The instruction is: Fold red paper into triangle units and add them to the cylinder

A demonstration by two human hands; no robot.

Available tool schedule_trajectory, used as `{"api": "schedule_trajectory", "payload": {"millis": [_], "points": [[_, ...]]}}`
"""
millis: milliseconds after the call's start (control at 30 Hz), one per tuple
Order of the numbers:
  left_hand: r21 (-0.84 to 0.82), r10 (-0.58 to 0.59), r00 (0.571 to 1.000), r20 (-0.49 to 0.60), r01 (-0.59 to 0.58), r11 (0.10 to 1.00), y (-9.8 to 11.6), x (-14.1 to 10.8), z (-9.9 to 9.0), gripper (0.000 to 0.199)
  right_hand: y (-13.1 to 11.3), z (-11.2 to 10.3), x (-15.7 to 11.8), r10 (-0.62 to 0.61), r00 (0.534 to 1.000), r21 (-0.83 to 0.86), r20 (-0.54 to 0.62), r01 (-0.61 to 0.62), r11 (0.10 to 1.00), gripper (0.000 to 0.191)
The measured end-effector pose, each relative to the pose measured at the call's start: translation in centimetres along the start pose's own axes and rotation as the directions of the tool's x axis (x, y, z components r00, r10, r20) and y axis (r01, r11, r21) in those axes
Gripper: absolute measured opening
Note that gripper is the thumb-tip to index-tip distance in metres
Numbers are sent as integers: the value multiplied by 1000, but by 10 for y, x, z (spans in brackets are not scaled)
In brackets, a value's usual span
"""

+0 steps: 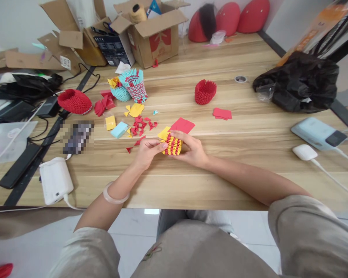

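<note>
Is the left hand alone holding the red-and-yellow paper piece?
No, the left hand and right hand both hold the red-and-yellow piece.

passable: tabletop [249, 139] between red slips [222, 113] and power bank [316, 133] | obstacles left: red paper pieces [138, 126]

Two bare hands hold a small red-and-yellow folded-paper piece [173, 145] above a wood-grain tabletop [237, 135]. The left hand [147, 153] pinches its left side with the thumb in front; the right hand [192, 150] curves around its right side. Just beyond lie red paper sheets [183, 125]. To the left are scattered red paper triangles [138, 126], a yellow paper stack [110, 122] and a light blue paper stack [119, 129]. Farther back stand a blue-and-red folded-paper vase [134, 85] and, well apart to its right, a red folded-paper bowl [205, 92]. A black plastic bag [300, 83] sits at the right, beyond a light blue power bank [316, 133]. Open cardboard boxes [153, 42] line the back left.
</note>
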State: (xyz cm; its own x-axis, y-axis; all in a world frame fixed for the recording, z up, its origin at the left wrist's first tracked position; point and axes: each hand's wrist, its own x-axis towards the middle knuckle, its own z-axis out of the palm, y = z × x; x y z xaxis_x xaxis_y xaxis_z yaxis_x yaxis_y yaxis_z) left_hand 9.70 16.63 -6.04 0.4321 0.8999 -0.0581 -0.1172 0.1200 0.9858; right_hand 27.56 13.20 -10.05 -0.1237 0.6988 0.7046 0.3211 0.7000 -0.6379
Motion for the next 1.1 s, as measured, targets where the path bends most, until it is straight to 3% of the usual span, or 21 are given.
{"api": "schedule_trajectory", "payload": {"millis": [200, 300, 367, 433, 500, 600, 700, 867, 1100], "points": [[-24, -70, 997, 20, 70, 997, 2, 0, 4, 30, -2, -1, 1, 53, 997, -5, 48, -53, 999, 56], [-22, -91, 991, 95, 94, 995, 5, -1, 4, 38, -2, -4, 4, 109, 980, 154, 169, -136, 979, 81], [-18, -68, 985, 161, 72, 997, 6, -1, 0, 37, -1, -7, 8, 200, 949, 366, 244, -281, 887, 91], [-12, -28, 976, 217, 32, 999, 8, 0, -5, 36, 2, -8, 11, 289, 898, 556, 333, -434, 709, 81], [0, -1, 969, 245, 1, 1000, 10, 1, -10, 35, 4, -8, 13, 337, 840, 647, 425, -542, 536, 65], [23, 25, 965, 263, -32, 999, 12, 3, -14, 43, 6, -7, 15, 384, 788, 676, 482, -613, 408, 53], [63, 69, 959, 276, -90, 994, 11, 4, -13, 48, 6, -6, 15, 417, 788, 692, 453, -606, 392, 51], [132, 177, 950, 258, -216, 967, 11, 3, -8, 46, 6, -3, 14, 395, 823, 698, 408, -560, 446, 56], [169, 204, 950, 238, -248, 954, 7, 4, -12, 48, 7, -5, 15, 353, 840, 690, 411, -540, 482, 59]]}}
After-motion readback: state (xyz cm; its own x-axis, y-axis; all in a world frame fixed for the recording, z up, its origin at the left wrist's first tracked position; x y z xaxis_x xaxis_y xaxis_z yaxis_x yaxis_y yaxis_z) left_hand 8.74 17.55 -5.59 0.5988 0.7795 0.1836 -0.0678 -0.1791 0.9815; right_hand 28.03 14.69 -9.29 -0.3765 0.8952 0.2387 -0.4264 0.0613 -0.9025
